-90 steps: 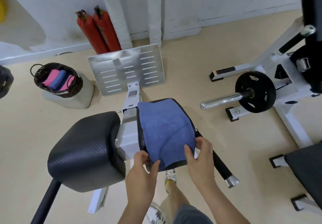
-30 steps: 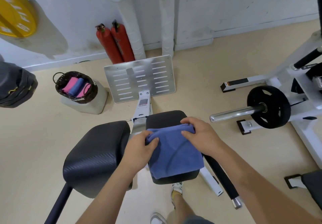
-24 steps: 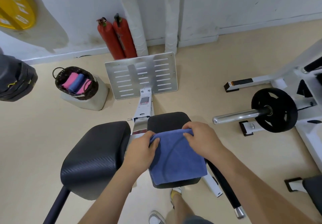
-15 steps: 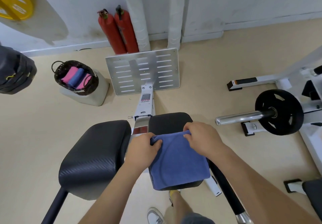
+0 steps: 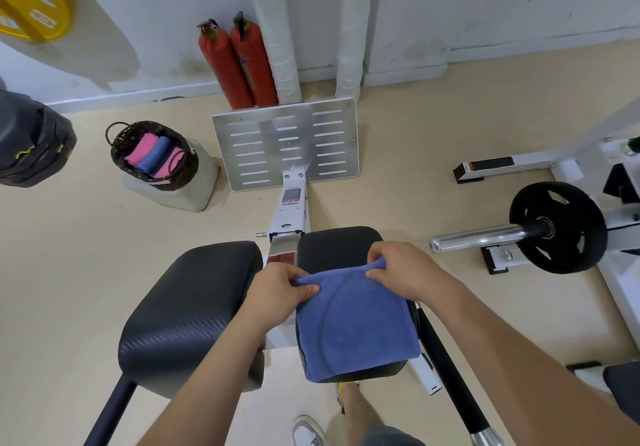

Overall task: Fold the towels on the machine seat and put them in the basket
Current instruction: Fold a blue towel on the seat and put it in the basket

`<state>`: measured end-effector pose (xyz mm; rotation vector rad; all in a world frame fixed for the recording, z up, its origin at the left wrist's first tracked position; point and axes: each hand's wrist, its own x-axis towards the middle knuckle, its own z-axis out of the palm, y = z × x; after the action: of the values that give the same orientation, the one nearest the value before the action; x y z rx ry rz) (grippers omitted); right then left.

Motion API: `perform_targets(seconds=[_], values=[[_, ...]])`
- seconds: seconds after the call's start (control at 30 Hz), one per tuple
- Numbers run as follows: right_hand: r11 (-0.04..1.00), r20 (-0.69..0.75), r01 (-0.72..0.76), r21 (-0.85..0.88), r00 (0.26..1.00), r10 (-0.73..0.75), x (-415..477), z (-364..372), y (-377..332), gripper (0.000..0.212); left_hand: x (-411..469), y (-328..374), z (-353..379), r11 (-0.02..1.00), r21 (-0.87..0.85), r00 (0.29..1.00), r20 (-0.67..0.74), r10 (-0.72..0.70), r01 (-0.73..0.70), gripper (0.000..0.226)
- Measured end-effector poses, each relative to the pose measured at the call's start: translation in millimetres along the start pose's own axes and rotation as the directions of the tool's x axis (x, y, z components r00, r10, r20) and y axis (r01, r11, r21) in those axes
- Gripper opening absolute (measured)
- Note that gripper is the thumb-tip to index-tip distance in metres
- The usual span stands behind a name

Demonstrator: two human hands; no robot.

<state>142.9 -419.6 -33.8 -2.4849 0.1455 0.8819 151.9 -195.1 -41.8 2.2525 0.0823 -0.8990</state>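
Note:
A blue towel point(image 5: 353, 321) lies folded over on the right black seat pad point(image 5: 332, 243). My left hand point(image 5: 277, 289) pinches its far left corner. My right hand point(image 5: 401, 272) pinches its far right corner. The far edge of the towel is bunched between both hands. A dark wicker basket point(image 5: 188, 168) stands on a pale block at the left, holding rolled pink and blue towels point(image 5: 152, 154).
A second black pad point(image 5: 194, 303) sits left of the towel. A slotted metal footplate point(image 5: 287, 142) and two red extinguishers point(image 5: 239, 64) stand ahead. A barbell with a black plate point(image 5: 557, 227) is at the right. My shoe point(image 5: 308, 430) shows below.
Three seconds ago both hands held the towel's near edge with it spread flat. The towel was folded over, and both hands hold the far edge, drawing it slightly toward me.

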Motion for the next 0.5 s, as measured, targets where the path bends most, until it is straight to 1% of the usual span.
perform_targets(seconds=[0.13,0.23,0.27,0.33,0.4,0.47,0.5], values=[[0.998,0.047,-0.042,0.051,0.998,0.040,6,-4,-1,0.009,6,0,-4,0.995,-0.089,0.998,-0.002,-0.056,0.055,0.002],[0.992,0.098,-0.079,0.098,0.993,0.070,12,-5,2,0.014,9,2,-6,0.980,-0.175,0.995,0.017,-0.094,0.095,0.007],[0.990,0.118,-0.084,0.112,0.990,0.071,14,-6,3,0.017,10,4,-7,0.978,-0.178,0.994,0.035,-0.108,0.112,0.008],[0.989,0.176,-0.078,0.128,0.983,0.055,16,-8,4,0.029,12,8,-8,0.986,-0.122,0.989,0.102,-0.105,0.117,0.012],[0.990,0.258,-0.063,0.129,0.966,0.027,16,-12,4,0.040,14,15,-10,0.996,-0.023,0.983,0.164,-0.082,0.087,0.018],[0.990,0.337,-0.048,0.132,0.942,0.001,13,-15,4,0.046,16,20,-11,0.997,0.056,0.978,0.197,-0.068,0.058,0.023],[0.991,0.359,-0.031,0.130,0.933,-0.018,13,-17,5,0.046,17,22,-12,0.995,0.087,0.976,0.209,-0.068,0.050,0.024]])
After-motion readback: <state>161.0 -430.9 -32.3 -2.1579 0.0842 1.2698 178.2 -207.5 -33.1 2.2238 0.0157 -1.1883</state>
